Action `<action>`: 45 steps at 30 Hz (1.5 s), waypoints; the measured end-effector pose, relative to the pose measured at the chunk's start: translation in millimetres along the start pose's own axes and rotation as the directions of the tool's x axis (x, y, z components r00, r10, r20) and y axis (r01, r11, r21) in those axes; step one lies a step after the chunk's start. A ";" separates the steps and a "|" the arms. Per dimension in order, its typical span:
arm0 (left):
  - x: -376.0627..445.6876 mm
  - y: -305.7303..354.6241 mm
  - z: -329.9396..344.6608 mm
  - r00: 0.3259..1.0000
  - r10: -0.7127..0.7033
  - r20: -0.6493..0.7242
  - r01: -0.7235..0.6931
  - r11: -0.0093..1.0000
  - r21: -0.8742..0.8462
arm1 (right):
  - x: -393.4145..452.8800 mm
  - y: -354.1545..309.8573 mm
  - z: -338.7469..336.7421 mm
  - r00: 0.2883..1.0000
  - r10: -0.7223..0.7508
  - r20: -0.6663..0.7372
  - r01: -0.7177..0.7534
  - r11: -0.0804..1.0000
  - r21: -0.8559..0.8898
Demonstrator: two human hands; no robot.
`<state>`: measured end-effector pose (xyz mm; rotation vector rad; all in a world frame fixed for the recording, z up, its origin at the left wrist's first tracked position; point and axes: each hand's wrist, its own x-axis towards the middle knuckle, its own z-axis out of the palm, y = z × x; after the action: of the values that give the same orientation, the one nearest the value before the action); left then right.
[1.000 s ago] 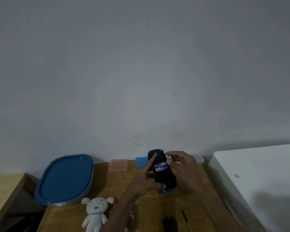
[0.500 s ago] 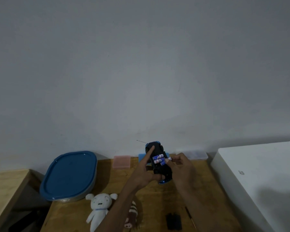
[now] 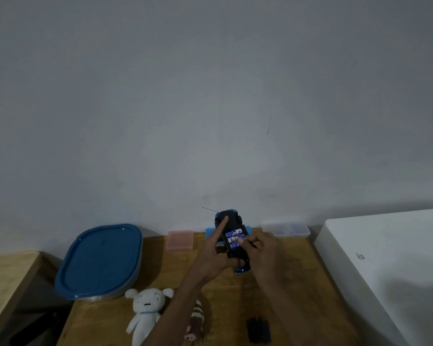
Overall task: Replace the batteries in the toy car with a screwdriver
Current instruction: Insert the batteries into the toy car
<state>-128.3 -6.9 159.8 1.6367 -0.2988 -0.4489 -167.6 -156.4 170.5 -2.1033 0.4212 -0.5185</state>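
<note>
Three batteries (image 3: 234,238) lie in the open bay of the upturned toy car (image 3: 231,239), gripped above the table's far edge by the left hand (image 3: 216,258), while right hand (image 3: 263,253) fingertips press the nearest one, so next the cover must go on.

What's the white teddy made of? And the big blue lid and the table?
White teddy: looks like soft plush fabric, fuzzy and floppy. Blue lid: probably plastic, smooth with a slight sheen and molded rim. Table: seems wood, brown with a matte grainy look.
</note>
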 end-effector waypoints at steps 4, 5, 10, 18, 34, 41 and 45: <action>0.4 -1.9 2.5 1.000 0.000 -0.016 0.000 1.000 -0.021 | 2.3 3.3 1.9 1.000 -0.021 0.006 0.021 0.996 -0.085; 0.5 -3.3 2.8 1.000 -0.001 -0.021 0.000 1.000 -0.029 | 3.1 3.0 1.5 1.000 -0.017 0.010 0.018 0.996 -0.087; 2.9 -6.1 4.3 1.000 -0.011 -0.005 0.011 1.000 -0.011 | 11.7 5.6 -3.2 0.998 -0.003 0.065 0.010 0.994 -0.108; 6.2 -10.5 1.7 0.999 -0.048 -0.002 0.048 0.998 -0.031 | -13.7 39.9 -14.6 0.934 0.345 -0.092 -0.320 0.924 0.210; -6.5 -46.8 12.5 0.993 -0.107 0.046 0.109 0.994 -0.026 | -103.3 144.7 10.2 0.820 0.536 0.203 -0.423 0.805 -0.417; -12.9 -52.1 14.9 0.990 -0.123 0.069 0.127 0.990 -0.053 | -110.4 148.0 14.4 0.804 0.541 0.246 -0.393 0.794 -0.464; -17.5 -48.1 9.6 0.990 -0.124 0.066 0.129 0.990 -0.063 | -105.8 147.5 10.4 0.838 0.478 0.263 -0.377 0.856 -0.353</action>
<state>-151.4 -1.9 113.5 1.5837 -0.2247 -0.6010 -267.5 -177.6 20.0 -2.2204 0.7808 0.1916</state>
